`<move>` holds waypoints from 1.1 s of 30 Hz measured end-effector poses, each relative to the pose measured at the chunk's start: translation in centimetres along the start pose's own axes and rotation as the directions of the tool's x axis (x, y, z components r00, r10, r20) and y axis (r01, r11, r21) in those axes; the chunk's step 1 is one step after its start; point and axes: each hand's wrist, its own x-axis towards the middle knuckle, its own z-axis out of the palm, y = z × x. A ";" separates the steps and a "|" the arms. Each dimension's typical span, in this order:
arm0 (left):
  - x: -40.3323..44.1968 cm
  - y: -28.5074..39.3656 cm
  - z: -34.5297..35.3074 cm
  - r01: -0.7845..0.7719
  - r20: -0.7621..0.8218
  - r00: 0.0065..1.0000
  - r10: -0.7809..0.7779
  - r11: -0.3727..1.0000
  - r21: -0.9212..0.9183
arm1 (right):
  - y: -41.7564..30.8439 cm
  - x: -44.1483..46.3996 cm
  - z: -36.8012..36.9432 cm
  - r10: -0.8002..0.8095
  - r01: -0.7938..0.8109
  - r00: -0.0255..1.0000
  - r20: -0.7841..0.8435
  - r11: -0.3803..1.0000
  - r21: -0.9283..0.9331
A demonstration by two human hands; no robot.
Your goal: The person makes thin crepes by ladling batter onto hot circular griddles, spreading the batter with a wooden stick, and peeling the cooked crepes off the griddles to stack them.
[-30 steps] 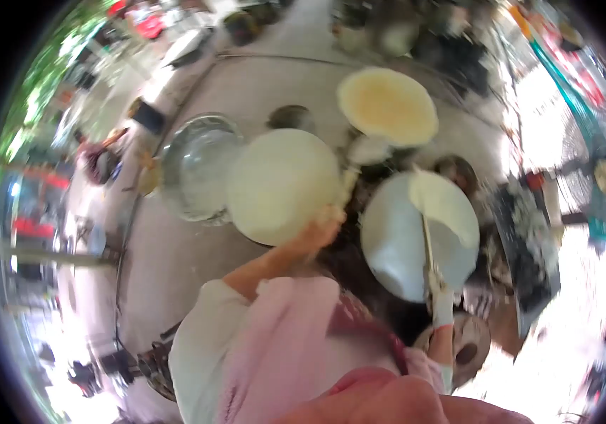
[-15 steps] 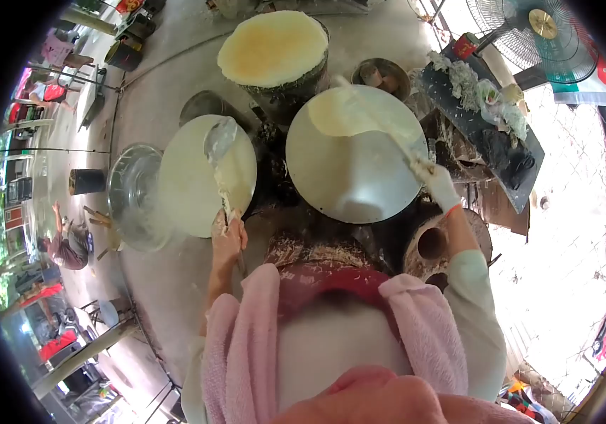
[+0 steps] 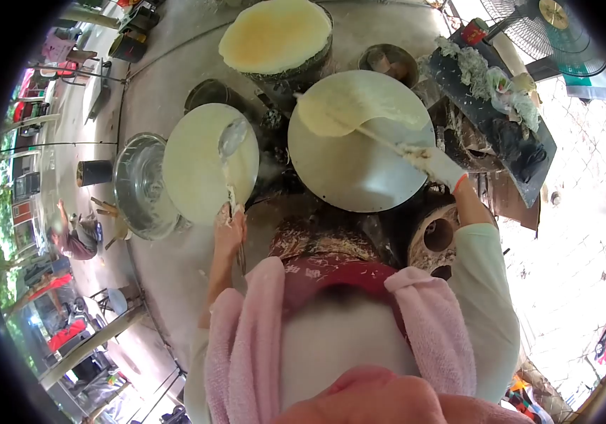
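Note:
My left hand (image 3: 230, 227) is closed round the batter-caked handle of a ladle (image 3: 232, 138), whose bowl hangs over a round plate covered in pale batter (image 3: 193, 166). My right hand, in a white glove (image 3: 444, 168), grips a long thin wooden spreader (image 3: 377, 138). The spreader lies across a second round griddle (image 3: 359, 177), where pale batter (image 3: 324, 113) coats the far part and bare metal shows on the near part. Behind them a browned round pancake (image 3: 275, 35) rests on top of a dark drum.
A large clear-walled basin (image 3: 146, 187) stands at the left. Scraps and a black bag lie on a dark board (image 3: 501, 106) at the right, near a fan (image 3: 554, 18). A holed round block (image 3: 436, 237) sits by my right arm. A person (image 3: 77, 237) is far left.
My view has swung right and steadied. The ladle has moved off to the left plate. On the right griddle the spreader has swung leftward, and the batter there reaches across the far side.

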 end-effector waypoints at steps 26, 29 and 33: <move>6.2 -1.8 7.9 -0.434 0.301 0.869 0.394 0.312 0.845 | 5.1 0.7 2.0 -0.209 0.201 0.977 -0.036 0.966 -0.163; 2.5 -1.7 5.7 -0.525 0.407 0.830 0.381 0.287 0.802 | 5.5 -0.9 3.1 0.056 -0.060 0.992 0.112 0.998 0.035; -1.5 -6.3 5.0 -0.554 0.541 0.830 0.134 0.087 0.828 | 3.7 -9.6 5.9 0.169 -0.169 0.983 0.076 0.986 -0.011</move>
